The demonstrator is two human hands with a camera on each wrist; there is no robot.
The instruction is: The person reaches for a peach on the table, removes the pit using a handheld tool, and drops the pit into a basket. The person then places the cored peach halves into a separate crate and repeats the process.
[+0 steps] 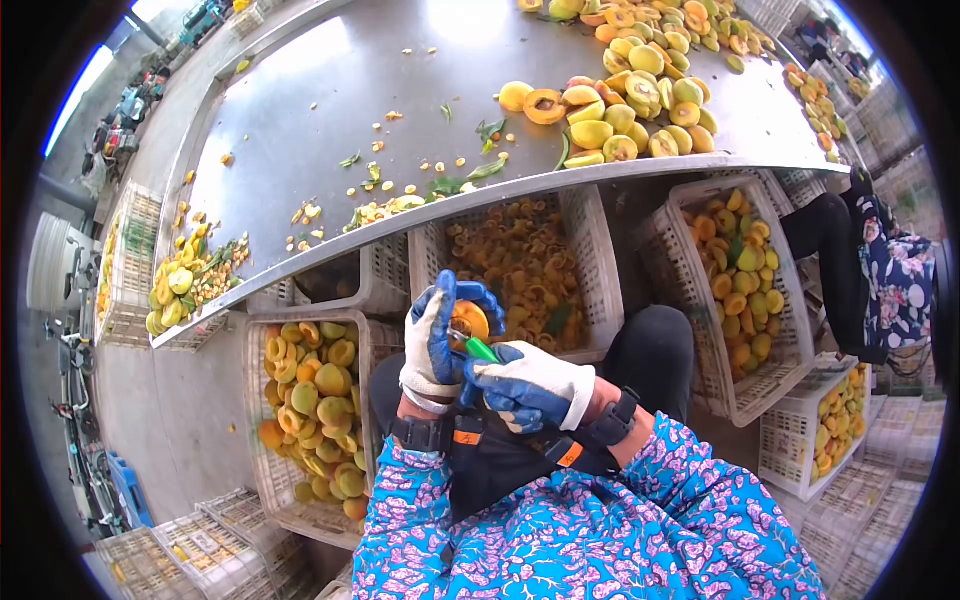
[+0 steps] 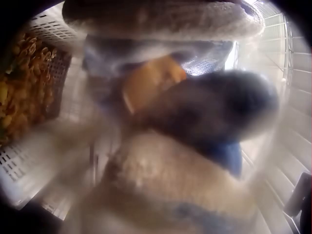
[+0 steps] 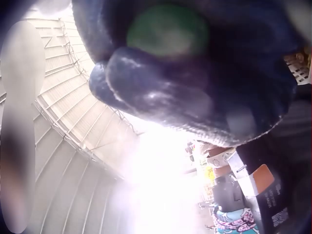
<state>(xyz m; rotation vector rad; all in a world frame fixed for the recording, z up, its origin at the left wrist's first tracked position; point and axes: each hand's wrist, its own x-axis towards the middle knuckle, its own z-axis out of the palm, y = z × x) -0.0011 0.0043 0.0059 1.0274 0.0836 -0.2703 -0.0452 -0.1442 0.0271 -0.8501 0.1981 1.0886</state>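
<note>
In the head view, the left hand (image 1: 436, 338), in a white and blue glove, holds an orange-yellow fruit piece (image 1: 469, 320) between its thumb and fingers. The gloved right hand (image 1: 532, 385) grips a tool with a green handle (image 1: 482, 350), whose metal end touches the fruit. Both hands are close together above the lap. The left wrist view shows the fruit (image 2: 152, 83) blurred among the gloved fingers. In the right wrist view, blue fingers (image 3: 161, 90) curl round the green handle (image 3: 168, 30); the tool's metal end is hidden there.
A metal table (image 1: 330, 130) ahead carries piled fruit halves (image 1: 640, 100), leaves and scattered pits. Beneath its edge stands a crate (image 1: 597, 250) of small orange pieces. Fruit-filled crates stand at left (image 1: 262, 440) and right (image 1: 735, 395). Another person's patterned clothing (image 1: 900, 290) shows at far right.
</note>
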